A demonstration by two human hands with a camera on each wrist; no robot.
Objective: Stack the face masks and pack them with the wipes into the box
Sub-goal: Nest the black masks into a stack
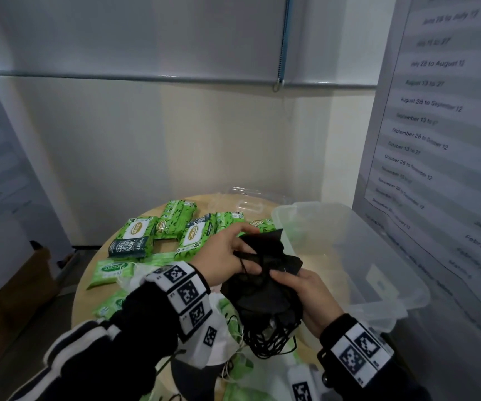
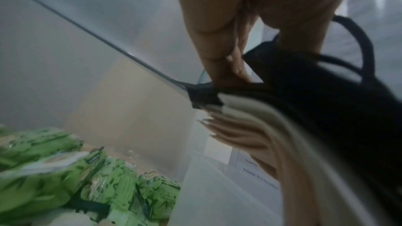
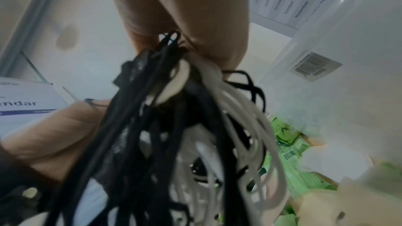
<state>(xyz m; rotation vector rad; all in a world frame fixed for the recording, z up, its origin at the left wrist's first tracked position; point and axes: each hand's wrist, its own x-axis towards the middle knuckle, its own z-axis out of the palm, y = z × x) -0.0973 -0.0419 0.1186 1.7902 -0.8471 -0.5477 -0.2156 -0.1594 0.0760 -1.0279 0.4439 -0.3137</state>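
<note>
A bundle of face masks (image 1: 265, 282), black outside with white ones among them, is held up over the round table between both hands. My left hand (image 1: 227, 256) grips its far end (image 2: 304, 95) with fingers and thumb. My right hand (image 1: 305, 293) clasps the near end, where black and white ear loops (image 3: 185, 135) dangle in a tangle. Several green wipes packs (image 1: 172, 230) lie on the table's far half (image 2: 65, 169). The clear plastic box (image 1: 363, 256) stands open right of the hands, with nothing visible inside it.
More wipes packs and white masks (image 1: 227, 342) lie on the near part of the wooden table (image 1: 89, 279). A clear lid (image 1: 242, 201) rests at the back. A poster of dates (image 1: 435, 125) hangs close on the right, and a cardboard box (image 1: 16, 290) stands left of the table.
</note>
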